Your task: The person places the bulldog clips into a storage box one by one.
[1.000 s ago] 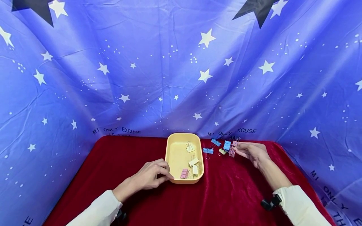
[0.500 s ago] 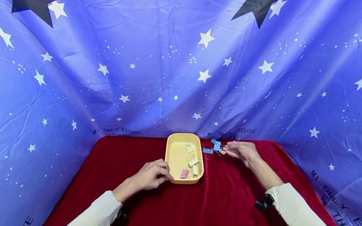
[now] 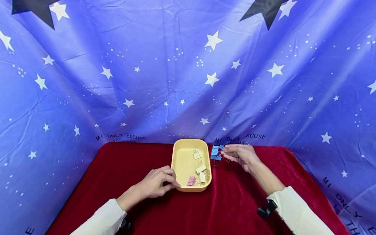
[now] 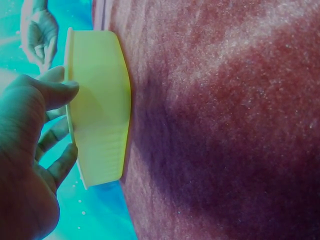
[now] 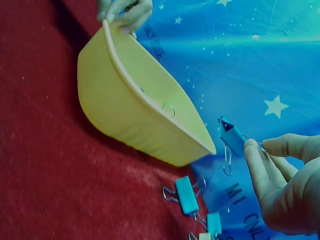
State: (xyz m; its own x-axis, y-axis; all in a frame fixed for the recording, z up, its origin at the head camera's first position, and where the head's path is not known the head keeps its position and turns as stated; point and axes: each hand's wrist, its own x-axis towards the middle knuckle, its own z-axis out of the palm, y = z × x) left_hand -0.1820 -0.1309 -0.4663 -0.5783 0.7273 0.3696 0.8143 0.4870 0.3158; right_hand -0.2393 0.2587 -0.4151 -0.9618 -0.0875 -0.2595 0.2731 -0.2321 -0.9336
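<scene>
My right hand [image 3: 241, 156] pinches a blue binder clip [image 3: 215, 150] by its wire handle, thumb against fingertips. In the right wrist view that binder clip [image 5: 232, 138] hangs in the air beside the yellow plastic box [image 5: 120, 90], its other handle dangling. At the near left corner of the box [image 3: 175, 147], my left hand [image 3: 160, 181] grips the rim. The left wrist view shows its thumb [image 4: 65, 91] on the outer side and the other fingers over the rim. Inside the box lie a pink binder clip [image 3: 191, 180] and several pale yellow ones [image 3: 201, 168].
Beside the box, a blue binder clip [image 5: 186, 196] lies on the red velvet cloth [image 3: 235, 199], with another blue one [image 5: 214, 223] and a yellow one [image 5: 204, 236] close by. A blue star-patterned curtain [image 3: 164, 81] rises behind and at both sides.
My right hand has moved left with the blue binder clip, from beside the pink clips toward the box's right edge. The left hand has stayed on the rim.
</scene>
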